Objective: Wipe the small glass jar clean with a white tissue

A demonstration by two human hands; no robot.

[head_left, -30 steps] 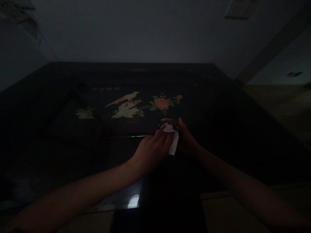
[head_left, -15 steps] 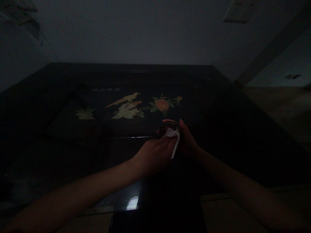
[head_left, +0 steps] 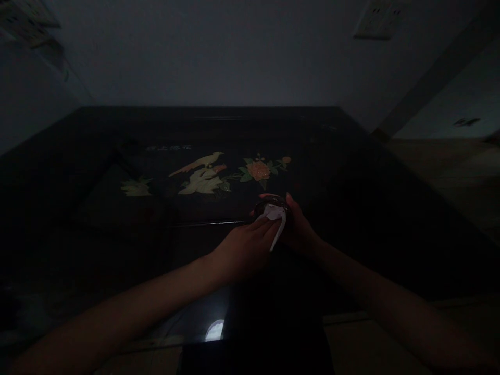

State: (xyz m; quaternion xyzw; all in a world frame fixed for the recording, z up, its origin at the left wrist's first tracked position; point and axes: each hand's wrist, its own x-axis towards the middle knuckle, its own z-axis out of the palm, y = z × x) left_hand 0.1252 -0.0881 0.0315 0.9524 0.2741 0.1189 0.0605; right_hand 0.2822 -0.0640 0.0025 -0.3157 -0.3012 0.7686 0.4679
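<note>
My right hand [head_left: 301, 229] is wrapped round a dark, shiny, round vessel [head_left: 282, 202], its thumb and fingertips showing at the rim. It looks like a small bowl or cup, but the dim light hides its exact kind. My left hand [head_left: 244, 250] is closed on a white tissue [head_left: 275, 212] and presses it into the vessel's opening. Part of the tissue hangs out past the fingers, which are partly hidden. Both hands are above the near part of a glossy dark table [head_left: 203, 245].
An inlaid picture of a bird [head_left: 205, 160] and a flower [head_left: 258, 171] decorates the tabletop beyond my hands. Behind the table stands a pale wall [head_left: 219, 57] with a socket plate [head_left: 378, 20] at upper right and more sockets [head_left: 27, 26] at upper left. The room is very dark.
The view has shifted slightly. My left hand and the tissue have moved a little within the vessel's opening, and the tissue's hanging end lies further left. My right hand keeps its hold.
</note>
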